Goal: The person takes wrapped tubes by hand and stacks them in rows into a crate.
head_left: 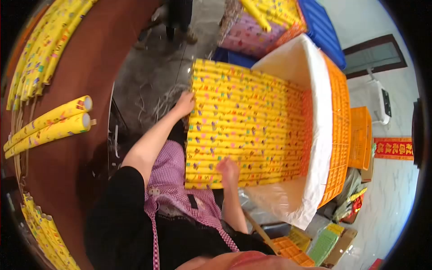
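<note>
Many yellow patterned paper rolls lie side by side in a white-lined orange crate, their near ends sticking out over its side. My left hand is against the roll ends on the left edge, toward the far corner. Its fingers look stretched along the ends, partly hidden. On top of the rolls near the closer edge is my right hand, slightly blurred, its fingers apart and no roll gripped in them.
On the brown table at left are two loose yellow rolls and more bundles. Another filled crate and a blue bin stand behind. Paper strips litter the floor. Another person's legs show at the top. Small orange crates sit right.
</note>
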The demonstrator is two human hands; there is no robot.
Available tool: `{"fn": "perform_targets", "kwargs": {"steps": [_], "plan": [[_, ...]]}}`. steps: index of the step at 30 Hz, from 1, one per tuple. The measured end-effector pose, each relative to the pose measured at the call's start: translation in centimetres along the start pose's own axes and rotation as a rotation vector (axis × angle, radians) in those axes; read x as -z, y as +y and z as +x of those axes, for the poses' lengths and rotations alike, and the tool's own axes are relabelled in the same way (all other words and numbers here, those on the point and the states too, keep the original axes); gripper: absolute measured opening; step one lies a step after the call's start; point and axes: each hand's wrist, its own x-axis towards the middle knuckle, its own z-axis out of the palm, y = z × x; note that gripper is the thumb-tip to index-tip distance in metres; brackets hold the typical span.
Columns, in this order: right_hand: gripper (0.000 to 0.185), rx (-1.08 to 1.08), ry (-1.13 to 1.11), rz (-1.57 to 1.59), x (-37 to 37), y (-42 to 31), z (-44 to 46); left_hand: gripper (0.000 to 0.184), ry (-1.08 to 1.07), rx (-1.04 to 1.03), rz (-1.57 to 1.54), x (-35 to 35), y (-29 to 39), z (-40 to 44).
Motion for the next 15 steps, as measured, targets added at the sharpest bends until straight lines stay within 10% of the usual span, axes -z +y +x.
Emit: {"fn": "perform_targets", "kwargs": {"steps": [6,10,15], "plan": [[0.020,-0.140,-0.122,0.006,-1.9,1.9,-5.5,0.046,0.125,0.241,-0.268,3.8,4.7,-6.1],[0.020,-0.121,-0.160,-0.002,-3.6,0.5,-7.0,0.050,0.381,-0.013,-0.312,7.3,5.3,-1.3],[0.022,-0.030,-0.213,-0.007,-5.0,-2.7,-9.7,0.047,0.342,-0.067,-1.075,19.9,20.1,3.1]]}}
